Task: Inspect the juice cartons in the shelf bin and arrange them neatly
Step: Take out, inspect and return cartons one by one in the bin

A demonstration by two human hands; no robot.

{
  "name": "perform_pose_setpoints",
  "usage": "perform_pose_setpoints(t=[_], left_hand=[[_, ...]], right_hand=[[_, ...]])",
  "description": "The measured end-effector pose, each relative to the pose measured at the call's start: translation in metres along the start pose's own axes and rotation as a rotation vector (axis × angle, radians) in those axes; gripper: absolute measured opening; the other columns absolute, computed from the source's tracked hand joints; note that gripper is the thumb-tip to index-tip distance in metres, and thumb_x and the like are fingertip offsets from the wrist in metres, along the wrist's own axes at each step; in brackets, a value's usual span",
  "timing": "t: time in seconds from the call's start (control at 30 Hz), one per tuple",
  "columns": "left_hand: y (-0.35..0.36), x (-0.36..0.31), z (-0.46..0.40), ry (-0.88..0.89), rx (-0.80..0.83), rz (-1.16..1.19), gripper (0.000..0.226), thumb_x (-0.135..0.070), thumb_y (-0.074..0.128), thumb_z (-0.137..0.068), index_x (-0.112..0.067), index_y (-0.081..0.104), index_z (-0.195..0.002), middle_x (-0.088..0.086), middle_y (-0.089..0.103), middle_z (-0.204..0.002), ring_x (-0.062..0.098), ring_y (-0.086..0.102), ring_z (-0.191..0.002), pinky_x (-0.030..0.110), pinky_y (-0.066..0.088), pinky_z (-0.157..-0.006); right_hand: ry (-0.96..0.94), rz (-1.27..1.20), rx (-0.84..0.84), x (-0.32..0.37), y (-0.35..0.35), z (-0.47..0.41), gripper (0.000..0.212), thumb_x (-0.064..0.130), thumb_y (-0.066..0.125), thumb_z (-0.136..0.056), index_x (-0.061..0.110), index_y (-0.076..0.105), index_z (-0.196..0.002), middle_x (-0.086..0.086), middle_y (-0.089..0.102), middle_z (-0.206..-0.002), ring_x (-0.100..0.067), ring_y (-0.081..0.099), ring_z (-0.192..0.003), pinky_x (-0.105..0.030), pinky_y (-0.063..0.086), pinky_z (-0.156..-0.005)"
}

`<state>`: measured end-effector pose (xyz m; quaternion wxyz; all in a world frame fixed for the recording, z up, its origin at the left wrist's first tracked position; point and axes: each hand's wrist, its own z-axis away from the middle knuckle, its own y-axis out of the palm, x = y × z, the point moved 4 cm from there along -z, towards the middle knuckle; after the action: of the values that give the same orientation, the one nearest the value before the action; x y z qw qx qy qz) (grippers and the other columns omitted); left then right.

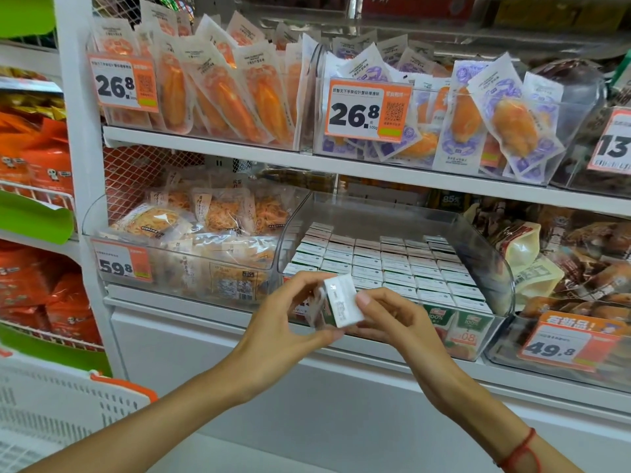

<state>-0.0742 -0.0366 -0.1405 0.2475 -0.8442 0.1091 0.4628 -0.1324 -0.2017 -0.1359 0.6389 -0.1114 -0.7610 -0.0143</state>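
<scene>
A shop shelf is seen from above the hands. One small juice carton [336,302] is held up in front of a clear bin [491,268] on the lower shelf, tilted so that its white top faces the camera. It is gripped by both hands: the left hand [290,322] is curled under and around its left side, and the right hand [392,319] pinches its right edge, thumb on top.

Inside the bin, many more cartons [382,264] stand upright in close rows, white tops showing, with green and orange fronts visible through the bin's front wall. The rows already look tidy, apart from a gap at the front left, partly hidden by the hands.

The carton is judged to be light and fairly stiff, with smooth coated faces that could slip. Its walls would probably dent under a hard squeeze. It is best held across two opposite flat sides, near the middle, with gentle pressure.

Packets of snacks fill the neighbouring bins, and orange price tags [368,110] are clipped to their fronts.
</scene>
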Motion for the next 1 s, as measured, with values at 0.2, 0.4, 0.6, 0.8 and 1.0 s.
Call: perform_pose_setpoints(t=[0.2, 0.4, 0.6, 0.8, 1.0], left_hand=[[0.002, -0.003, -0.003, 0.105, -0.072, -0.123, 0.054, -0.017, 0.083, -0.076, -0.037, 0.057, -0.118, -0.020, 0.061, -0.121, 0.008, 0.055, -0.119, 0.016, 0.044, -0.096], [0.009, 0.002, -0.005, 0.088, -0.028, -0.175, 0.057, -0.018, 0.082, -0.077, -0.035, 0.056, -0.124, -0.019, 0.051, -0.124, 0.003, 0.049, -0.122, 0.011, 0.038, -0.099], [0.014, 0.007, -0.004, 0.010, 0.017, -0.180, 0.060, -0.023, 0.082, -0.078, -0.035, 0.054, -0.129, -0.017, 0.050, -0.122, 0.000, 0.048, -0.120, 0.008, 0.038, -0.094], [0.013, 0.015, -0.007, -0.249, -0.004, 0.161, 0.061, -0.040, 0.075, -0.075, -0.037, 0.052, -0.132, -0.016, 0.059, -0.127, -0.001, 0.058, -0.115, 0.011, 0.049, -0.089], [0.007, 0.019, -0.008, -0.466, -0.056, 0.529, 0.033, -0.037, 0.062, -0.090, -0.040, 0.054, -0.122, -0.002, 0.075, -0.107, 0.014, 0.072, -0.098, 0.027, 0.057, -0.078]], right_hand=[[-0.137, 0.039, -0.082, 0.011, 0.000, 0.005, 0.010, 0.020, 0.068, -0.085, 0.021, 0.075, -0.092, 0.006, 0.076, -0.088, -0.008, 0.071, -0.085, -0.015, 0.054, -0.070], [-0.185, 0.081, -0.171, 0.009, -0.005, 0.004, 0.016, 0.005, 0.069, -0.086, 0.017, 0.074, -0.095, 0.000, 0.075, -0.084, -0.012, 0.072, -0.076, -0.017, 0.055, -0.063], [-0.184, 0.126, -0.173, 0.008, -0.008, 0.004, 0.026, 0.002, 0.068, -0.087, 0.026, 0.074, -0.092, -0.001, 0.075, -0.084, -0.010, 0.072, -0.077, -0.017, 0.055, -0.062], [-0.165, 0.132, -0.054, 0.008, -0.003, 0.001, 0.026, 0.014, 0.062, -0.092, 0.034, 0.070, -0.105, 0.021, 0.073, -0.101, -0.004, 0.069, -0.094, -0.017, 0.055, -0.075], [-0.232, 0.247, 0.109, 0.008, 0.007, 0.005, 0.041, 0.010, 0.064, -0.091, 0.035, 0.060, -0.123, 0.024, 0.068, -0.114, -0.003, 0.065, -0.108, -0.021, 0.053, -0.090]])
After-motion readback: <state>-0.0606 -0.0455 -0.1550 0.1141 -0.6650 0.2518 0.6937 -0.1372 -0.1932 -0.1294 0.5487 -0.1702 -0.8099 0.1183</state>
